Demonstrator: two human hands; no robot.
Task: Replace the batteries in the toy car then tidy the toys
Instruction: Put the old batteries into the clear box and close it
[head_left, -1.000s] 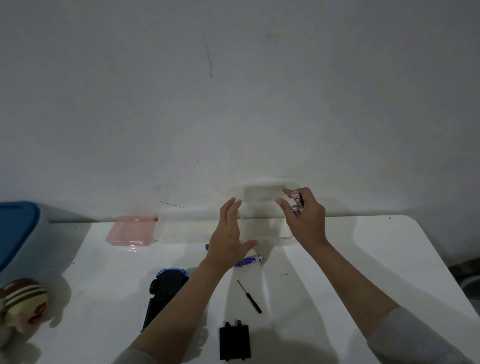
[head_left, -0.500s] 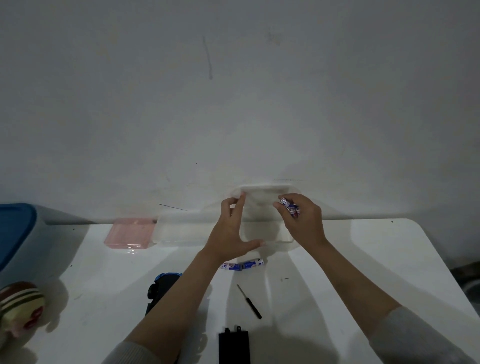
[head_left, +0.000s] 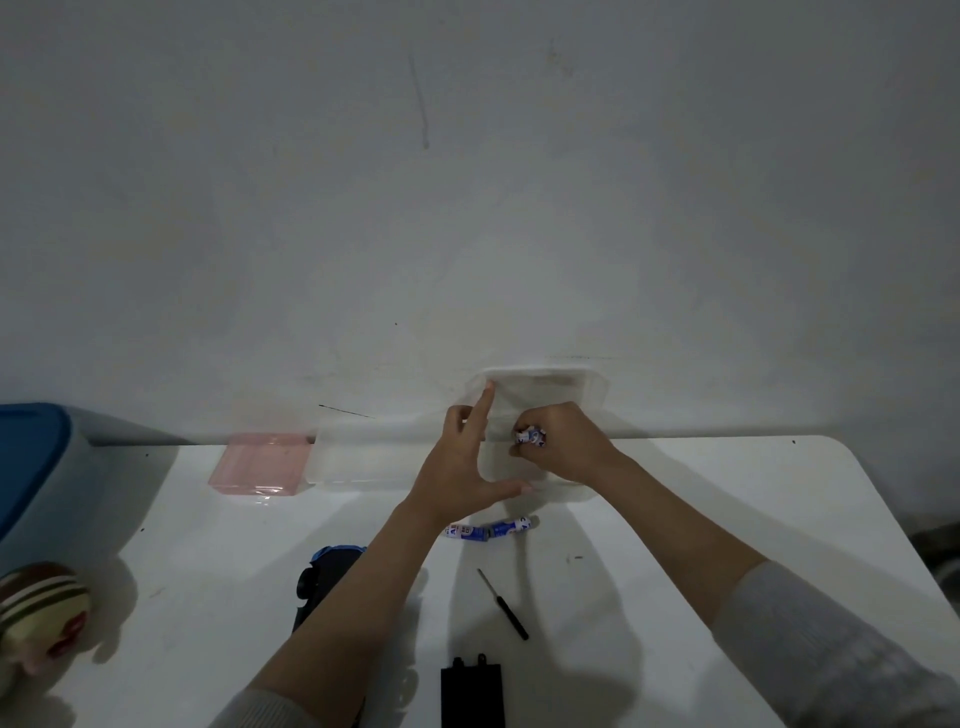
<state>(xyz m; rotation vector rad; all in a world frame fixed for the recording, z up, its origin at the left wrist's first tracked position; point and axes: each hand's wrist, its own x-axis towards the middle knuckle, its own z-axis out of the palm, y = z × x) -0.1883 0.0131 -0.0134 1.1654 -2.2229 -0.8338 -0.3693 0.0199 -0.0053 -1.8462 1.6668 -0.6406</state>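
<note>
Your right hand (head_left: 563, 441), closed around a small bunch of batteries (head_left: 531, 435), has dropped from above the clear box (head_left: 540, 415) down into its opening. Your left hand (head_left: 467, 462) has closed in, open, thumb and fingers bracing the box's left side. That suggests the spent cells are being stowed. Two more batteries (head_left: 489, 529) lie on the white surface (head_left: 701, 519) just behind your wrist; the toy car (head_left: 324, 577) sits nearer you, under your left forearm, its black cover (head_left: 471, 696) off beside a screwdriver (head_left: 503, 603).

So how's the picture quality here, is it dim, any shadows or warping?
Head view: dim and greyish overall; soft shadows from both arms fall on the white table; the clear box nearly vanishes against the wall; wide-angle bending curves the table's far edge; the batteries in the right hand look slightly blurred.
</note>
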